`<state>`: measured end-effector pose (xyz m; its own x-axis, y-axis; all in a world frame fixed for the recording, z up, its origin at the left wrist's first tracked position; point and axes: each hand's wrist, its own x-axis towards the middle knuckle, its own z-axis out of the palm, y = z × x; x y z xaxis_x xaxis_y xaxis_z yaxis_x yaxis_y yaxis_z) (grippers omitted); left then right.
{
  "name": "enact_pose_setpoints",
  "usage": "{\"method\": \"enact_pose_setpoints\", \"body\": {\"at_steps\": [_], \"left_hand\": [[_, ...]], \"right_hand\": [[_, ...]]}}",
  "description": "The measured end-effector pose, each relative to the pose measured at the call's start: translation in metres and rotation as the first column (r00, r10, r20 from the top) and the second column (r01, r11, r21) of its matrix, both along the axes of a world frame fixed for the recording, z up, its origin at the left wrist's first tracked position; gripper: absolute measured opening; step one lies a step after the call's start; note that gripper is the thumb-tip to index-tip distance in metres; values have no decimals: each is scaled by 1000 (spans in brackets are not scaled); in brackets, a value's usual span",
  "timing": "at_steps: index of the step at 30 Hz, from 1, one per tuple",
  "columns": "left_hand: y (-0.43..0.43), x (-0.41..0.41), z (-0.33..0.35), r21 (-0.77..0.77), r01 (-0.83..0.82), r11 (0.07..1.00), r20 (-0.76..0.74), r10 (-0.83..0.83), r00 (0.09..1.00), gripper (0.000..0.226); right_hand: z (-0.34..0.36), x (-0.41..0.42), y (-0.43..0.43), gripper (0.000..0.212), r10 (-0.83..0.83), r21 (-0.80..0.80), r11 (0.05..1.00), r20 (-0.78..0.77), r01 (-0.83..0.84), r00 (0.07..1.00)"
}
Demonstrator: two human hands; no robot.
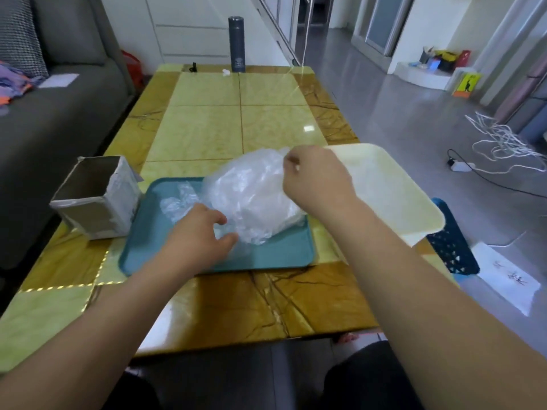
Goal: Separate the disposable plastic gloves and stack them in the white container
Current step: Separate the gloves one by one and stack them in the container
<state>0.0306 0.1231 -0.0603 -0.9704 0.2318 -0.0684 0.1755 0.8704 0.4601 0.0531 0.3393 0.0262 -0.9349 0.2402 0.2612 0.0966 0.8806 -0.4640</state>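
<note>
A crumpled pile of clear plastic gloves point(251, 196) lies on a teal tray point(275, 253) near the table's front. My right hand point(313, 179) pinches the top edge of one glove at the pile's upper right and lifts it. At the pile's lower left, my left hand point(201, 235) presses down with curled fingers gripping the plastic. One loose glove point(180, 199) lies flat on the tray's left part. The white container point(384, 187), a shallow tray, sits to the right of the teal tray and overhangs the table edge.
An open grey cardboard box point(97, 196) stands left of the teal tray. A dark flask point(236, 44) stands at the table's far end. A blue basket point(453, 247) sits on the floor under the white container. A grey sofa point(59, 113) runs along the left.
</note>
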Motion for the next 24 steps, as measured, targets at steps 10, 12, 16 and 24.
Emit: {"method": "enact_pose_setpoints", "body": {"at_steps": [10, 12, 16, 24], "left_hand": [[-46, -12, -43, 110, 46, 993, -24, -44, 999, 9], [-49, -16, -38, 119, 12, 993, -23, -9, 1000, 11], [-51, -15, -8, 297, -50, 954, 19, 47, 999, 12], [-60, 5, 36, 777, -141, 614, 327, -201, 923, 28]], "right_hand": [[-101, -3, -69, 53, 236, -339, 935, 363, -108, 902], [-105, -7, -66, 67, 276, -400, 909, 363, -118, 890], [-95, -7, -62, 77, 356, -431, 874, 249, -226, 901], [-55, 18, -67, 26, 426, -613, 719, 16, -328, 905]]}}
